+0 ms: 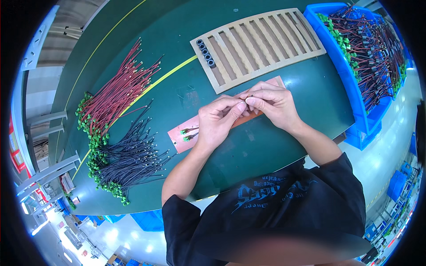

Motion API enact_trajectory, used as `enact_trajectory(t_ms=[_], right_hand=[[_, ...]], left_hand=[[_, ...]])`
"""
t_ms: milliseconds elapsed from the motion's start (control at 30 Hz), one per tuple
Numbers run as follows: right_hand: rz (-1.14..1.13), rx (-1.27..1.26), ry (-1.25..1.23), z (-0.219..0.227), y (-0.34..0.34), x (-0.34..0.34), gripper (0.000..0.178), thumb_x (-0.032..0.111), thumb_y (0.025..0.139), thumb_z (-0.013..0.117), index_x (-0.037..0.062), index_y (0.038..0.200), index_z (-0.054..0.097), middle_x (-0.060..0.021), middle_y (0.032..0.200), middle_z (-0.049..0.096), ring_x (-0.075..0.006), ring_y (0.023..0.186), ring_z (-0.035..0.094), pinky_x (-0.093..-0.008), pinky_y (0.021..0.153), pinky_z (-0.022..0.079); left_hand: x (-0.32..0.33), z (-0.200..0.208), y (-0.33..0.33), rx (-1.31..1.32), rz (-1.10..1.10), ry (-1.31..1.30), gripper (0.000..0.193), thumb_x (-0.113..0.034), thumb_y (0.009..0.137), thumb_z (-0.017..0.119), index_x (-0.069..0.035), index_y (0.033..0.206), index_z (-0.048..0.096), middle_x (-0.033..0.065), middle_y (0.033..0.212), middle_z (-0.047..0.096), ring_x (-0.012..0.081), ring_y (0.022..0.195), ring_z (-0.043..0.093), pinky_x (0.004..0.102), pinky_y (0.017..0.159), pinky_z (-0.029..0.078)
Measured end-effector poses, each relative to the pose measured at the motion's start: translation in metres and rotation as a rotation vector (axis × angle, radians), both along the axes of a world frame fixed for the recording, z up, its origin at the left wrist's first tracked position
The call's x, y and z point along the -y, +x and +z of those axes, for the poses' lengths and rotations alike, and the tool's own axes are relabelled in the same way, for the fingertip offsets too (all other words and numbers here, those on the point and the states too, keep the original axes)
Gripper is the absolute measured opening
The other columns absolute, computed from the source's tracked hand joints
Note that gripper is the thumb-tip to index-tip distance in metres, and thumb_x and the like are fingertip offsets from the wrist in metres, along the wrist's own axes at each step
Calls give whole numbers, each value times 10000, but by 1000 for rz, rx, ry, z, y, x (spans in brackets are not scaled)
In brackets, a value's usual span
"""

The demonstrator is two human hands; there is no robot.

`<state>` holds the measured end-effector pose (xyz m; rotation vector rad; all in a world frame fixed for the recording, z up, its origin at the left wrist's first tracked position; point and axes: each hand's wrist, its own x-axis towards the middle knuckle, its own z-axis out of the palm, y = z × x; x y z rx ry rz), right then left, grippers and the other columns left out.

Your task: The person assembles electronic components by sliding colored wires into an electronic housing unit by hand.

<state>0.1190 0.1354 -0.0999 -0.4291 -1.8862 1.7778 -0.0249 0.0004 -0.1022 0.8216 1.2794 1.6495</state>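
Note:
My left hand (217,120) and my right hand (276,105) meet over a narrow pinkish board (176,141). Thumb and fingers of each are pinched together, tip to tip. A small dark bit shows at the right fingertips, but what either hand grips is mostly hidden. Out from under the left hand come two short wires with green connectors (186,134), lying on the board's left end. Beyond the hands lies a tan slotted tray (222,85), its leftmost slot holding several small black round-holed parts (205,52).
Left on the green table (177,48) are a bundle of red wires (120,91) and a bundle of black wires (133,155), both with green connectors. A blue bin (333,57) heaped with wired assemblies (368,57) stands at the right edge.

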Motion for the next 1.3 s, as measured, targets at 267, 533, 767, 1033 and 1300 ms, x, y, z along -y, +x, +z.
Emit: enact_trajectory(t_ms=[267,533,767,1033,1300], right_hand=[[8,37,-33,2,2,-2,179,68,960,705,-6,1109,773,-63,935,690,-105,769,665,-237,652,558],[-37,79,63,4,3,-1,192,81,969,697,-7,1127,762,-75,980,709,-105,785,680,-243,671,578],[-14,58,-356,6,7,-8,214,102,1004,661,-13,1174,721,-84,994,706,-117,798,676,-261,706,574],[40,50,-156,5,5,-4,225,90,996,674,-37,1175,719,-77,940,692,-99,749,659,-239,671,562],[67,83,-162,5,5,-6,218,93,977,695,-2,1165,752,-44,930,665,-82,758,639,-226,656,547]], left_hand=[[-4,-1,2,-80,15,-6,123,-8,966,686,25,1063,753,108,978,700,144,819,689,258,723,563],[-4,-2,5,-71,8,-47,80,-4,972,676,54,1010,716,113,949,677,160,792,683,273,697,559],[-3,-5,7,-116,14,-36,81,-14,985,666,44,1032,698,99,958,661,149,802,678,274,698,558],[-2,-7,9,-108,36,13,78,-11,987,662,39,1040,691,97,974,655,147,816,671,274,714,552],[-2,-1,9,-60,32,-12,73,-11,970,685,19,1018,731,62,945,657,113,803,645,250,703,528]])
